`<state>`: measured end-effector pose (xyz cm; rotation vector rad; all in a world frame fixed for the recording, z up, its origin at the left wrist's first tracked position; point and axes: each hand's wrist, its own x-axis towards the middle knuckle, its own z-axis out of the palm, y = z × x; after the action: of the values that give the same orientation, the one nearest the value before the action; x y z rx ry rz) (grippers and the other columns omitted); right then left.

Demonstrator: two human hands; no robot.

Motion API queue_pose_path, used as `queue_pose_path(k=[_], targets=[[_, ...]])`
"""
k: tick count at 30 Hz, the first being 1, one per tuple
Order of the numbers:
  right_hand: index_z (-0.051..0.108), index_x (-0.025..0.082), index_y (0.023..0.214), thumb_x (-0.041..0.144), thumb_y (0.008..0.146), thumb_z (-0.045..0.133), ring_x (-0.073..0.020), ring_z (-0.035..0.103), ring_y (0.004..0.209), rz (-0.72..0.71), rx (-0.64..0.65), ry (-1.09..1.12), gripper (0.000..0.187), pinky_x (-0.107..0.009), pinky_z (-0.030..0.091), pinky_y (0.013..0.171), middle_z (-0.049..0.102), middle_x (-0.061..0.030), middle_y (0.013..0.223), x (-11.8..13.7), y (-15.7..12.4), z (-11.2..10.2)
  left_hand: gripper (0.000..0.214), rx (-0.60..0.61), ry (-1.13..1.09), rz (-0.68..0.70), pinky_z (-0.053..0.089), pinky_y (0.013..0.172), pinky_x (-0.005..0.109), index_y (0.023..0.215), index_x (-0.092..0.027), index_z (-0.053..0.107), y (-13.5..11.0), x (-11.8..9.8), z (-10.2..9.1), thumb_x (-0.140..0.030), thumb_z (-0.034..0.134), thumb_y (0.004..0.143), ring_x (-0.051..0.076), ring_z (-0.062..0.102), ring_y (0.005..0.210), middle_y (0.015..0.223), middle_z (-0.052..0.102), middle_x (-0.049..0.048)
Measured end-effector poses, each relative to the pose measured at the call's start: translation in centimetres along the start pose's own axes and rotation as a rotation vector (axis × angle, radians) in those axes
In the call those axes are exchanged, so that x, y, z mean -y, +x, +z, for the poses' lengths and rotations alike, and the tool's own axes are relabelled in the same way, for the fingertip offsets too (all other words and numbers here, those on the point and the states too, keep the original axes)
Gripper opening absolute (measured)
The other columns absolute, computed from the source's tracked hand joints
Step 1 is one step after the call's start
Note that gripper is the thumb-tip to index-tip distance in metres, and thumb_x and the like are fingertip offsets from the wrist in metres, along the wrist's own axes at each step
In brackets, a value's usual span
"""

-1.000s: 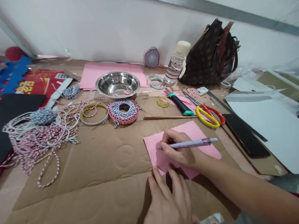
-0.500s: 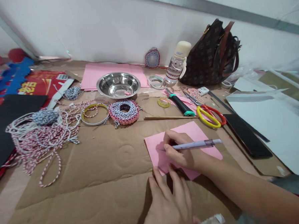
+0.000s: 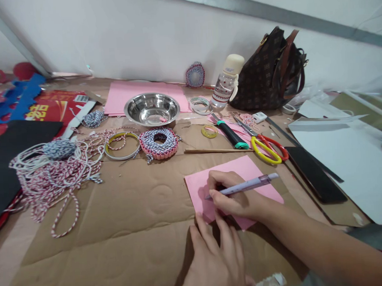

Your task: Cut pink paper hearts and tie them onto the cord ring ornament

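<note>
My right hand (image 3: 232, 194) is closed around a pale purple pen (image 3: 249, 184), its tip down at the left part of a pink sheet of paper (image 3: 242, 168). The pen's back end slants up to the right. My left hand (image 3: 216, 252) lies with fingers stretched out, their tips at the near edge of the sheet. Under both hands is a flat piece of brown cardboard (image 3: 119, 249). Any marks on the paper are too faint to make out.
Behind the sheet lie a thin wooden stick (image 3: 217, 150), scissors (image 3: 268, 149), a black-and-green cutter (image 3: 232, 134) and a woven cord ring (image 3: 159, 142). A steel bowl (image 3: 132, 116) and a bottle (image 3: 224, 83) stand farther back. Tangled cord (image 3: 58, 180) lies left, a phone (image 3: 314, 175) right.
The pen tip has shifted slightly down on the paper, and the pen tilts more steeply, its back end higher and a little left. My left hand has stayed in place.
</note>
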<state>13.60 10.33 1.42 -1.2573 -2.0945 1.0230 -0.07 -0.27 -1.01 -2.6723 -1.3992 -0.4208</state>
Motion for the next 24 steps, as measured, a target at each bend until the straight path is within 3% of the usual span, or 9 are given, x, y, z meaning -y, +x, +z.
queue_pose_path(k=[9, 15, 18, 21, 24], targets=[[0.047, 0.020, 0.071, 0.023, 0.080, 0.051, -0.0116, 0.044, 0.056, 0.021, 0.085, 0.050, 0.010, -0.023, 0.034, 0.051, 0.053, 0.0020, 0.064, 0.5, -0.2, -0.2, 0.084, -0.078, -0.054, -0.059, 0.055, 0.083, 0.060, 0.107, -0.026, 0.080, -0.7, -1.0, 2.1, -0.077, 0.082, 0.041, 0.053, 0.067, 0.102, 0.113, 0.075, 0.0172], [0.047, 0.019, 0.066, 0.018, 0.076, 0.055, -0.0106, 0.043, 0.055, 0.033, 0.084, 0.131, 0.012, -0.023, 0.032, 0.050, 0.052, 0.0024, 0.063, 0.3, -0.1, -0.2, 0.080, -0.128, -0.034, -0.032, 0.056, 0.078, 0.060, 0.105, -0.024, 0.081, -0.7, -0.9, 2.5, -0.079, 0.079, 0.046, 0.053, 0.069, 0.098, 0.109, 0.076, 0.0189], [0.050, 0.019, 0.071, 0.020, 0.080, 0.057, -0.0099, 0.045, 0.054, 0.096, -0.034, 0.327, 0.011, -0.022, 0.033, 0.049, 0.053, 0.0031, 0.064, -0.1, 0.1, -0.1, 0.073, -0.147, -0.009, -0.010, 0.059, 0.076, 0.058, 0.105, -0.023, 0.081, -0.4, -0.3, 1.9, -0.079, 0.073, 0.059, 0.051, 0.070, 0.096, 0.108, 0.077, 0.0185], [0.055, 0.020, 0.081, 0.024, 0.087, 0.060, -0.0095, 0.048, 0.055, 0.101, -0.184, 0.489, 0.009, -0.021, 0.036, 0.050, 0.055, 0.0034, 0.068, -0.6, 0.3, -0.4, 0.070, -0.141, 0.047, 0.097, 0.063, 0.069, 0.049, 0.108, -0.022, 0.079, 0.1, 0.8, 0.8, -0.077, 0.067, 0.068, 0.045, 0.074, 0.090, 0.107, 0.078, 0.0160], [0.062, 0.021, 0.084, 0.029, 0.090, 0.064, -0.0113, 0.053, 0.062, 0.031, -0.313, 0.447, 0.010, -0.023, 0.042, 0.057, 0.058, 0.0025, 0.070, -1.0, 0.3, -1.5, 0.046, -0.127, 0.113, 0.195, 0.065, 0.063, 0.043, 0.108, -0.022, 0.079, 0.4, 1.5, -0.1, -0.053, 0.078, 0.074, 0.040, 0.076, 0.084, 0.108, 0.078, 0.0126]])
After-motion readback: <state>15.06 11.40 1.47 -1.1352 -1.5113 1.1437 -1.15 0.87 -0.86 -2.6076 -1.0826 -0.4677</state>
